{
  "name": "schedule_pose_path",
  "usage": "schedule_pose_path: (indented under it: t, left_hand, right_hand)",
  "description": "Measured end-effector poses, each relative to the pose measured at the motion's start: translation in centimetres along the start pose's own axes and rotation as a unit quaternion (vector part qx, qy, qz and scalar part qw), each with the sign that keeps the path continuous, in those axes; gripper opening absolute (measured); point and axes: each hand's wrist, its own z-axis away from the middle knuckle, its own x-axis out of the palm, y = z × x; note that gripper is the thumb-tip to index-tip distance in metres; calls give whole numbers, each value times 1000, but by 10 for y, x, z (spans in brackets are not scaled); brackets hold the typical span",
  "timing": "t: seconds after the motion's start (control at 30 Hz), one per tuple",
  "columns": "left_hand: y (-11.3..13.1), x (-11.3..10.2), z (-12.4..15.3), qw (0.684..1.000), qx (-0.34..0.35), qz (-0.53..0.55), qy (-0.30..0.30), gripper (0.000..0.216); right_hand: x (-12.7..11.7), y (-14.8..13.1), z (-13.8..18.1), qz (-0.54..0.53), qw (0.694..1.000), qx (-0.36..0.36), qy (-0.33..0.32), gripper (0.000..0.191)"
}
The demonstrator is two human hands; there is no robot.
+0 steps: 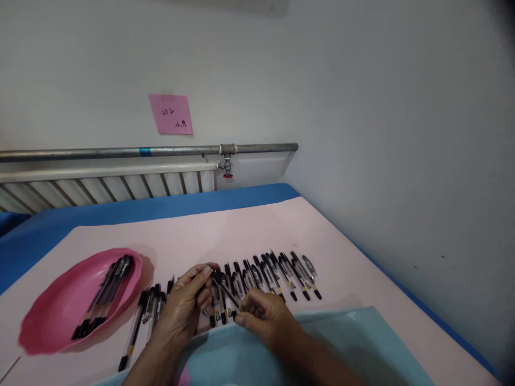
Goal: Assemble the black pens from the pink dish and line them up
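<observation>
The pink note (170, 113) on the wall, well above both hands, bears handwriting too small to read. The left hand (185, 304) and right hand (263, 315) each keep a narrow grip on one thin pen part (225, 289) held between them, over the row of pens (273, 273) on the bench (241, 225). Left of the left hand stands a pink dish (48, 316) with pens; bare bench lies beyond, its right edge near the wall.

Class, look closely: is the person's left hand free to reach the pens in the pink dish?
Probably not yet: the left hand grips a pen together with the right hand. Nothing blocks the way to the pink dish.
</observation>
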Motion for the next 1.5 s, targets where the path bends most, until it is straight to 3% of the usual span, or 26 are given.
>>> schedule_pose_path:
  t: [0.07, 0.17, 0.23, 0.43, 0.63, 0.83, 1.03, 1.2, 1.27, 1.4, 1.5]
  left_hand:
    - [1, 0, 1, 1000, -2, 7, -5, 24]
    - [3, 1, 2, 1000, -12, 12, -13, 23]
    - [3, 2, 3, 1000, -19, 10, -13, 23]
    - [0, 2, 4, 1000, -10, 4, -10, 24]
    - [1, 4, 4, 1000, -3, -4, -20, 25]
    - [2, 5, 5, 1000, -14, -4, -8, 26]
    - [2, 4, 6, 1000, -6, -7, -15, 26]
    - [2, 4, 5, 1000, -9, 4, -7, 25]
    - [2, 5, 5, 1000, -8, 7, -8, 25]
    - [3, 6, 6, 1000, -9, -2, -15, 25]
    - [3, 5, 5, 1000, -12, -2, -11, 26]
  right_hand:
    - [-1, -1, 0, -64, 997, 31, -36, 13]
    - [-4, -2, -1, -165, 974, 82, -134, 26]
    - [-5, -1, -2, -182, 963, 104, -168, 30]
    - [-7, 3, -4, -131, 987, 81, -49, 16]
    - [-6, 5, -5, -212, 958, 103, -162, 30]
    - [-6, 2, -3, -106, 993, 53, -20, 16]
    - [-7, -1, -4, -180, 968, 108, -139, 26]
    - [-7, 0, -4, -122, 991, 54, -17, 14]
    - [-6, 1, -5, -147, 987, 62, -31, 18]
    - [-7, 3, -6, -194, 965, 97, -147, 33]
    - [-8, 3, -7, -167, 978, 77, -101, 25]
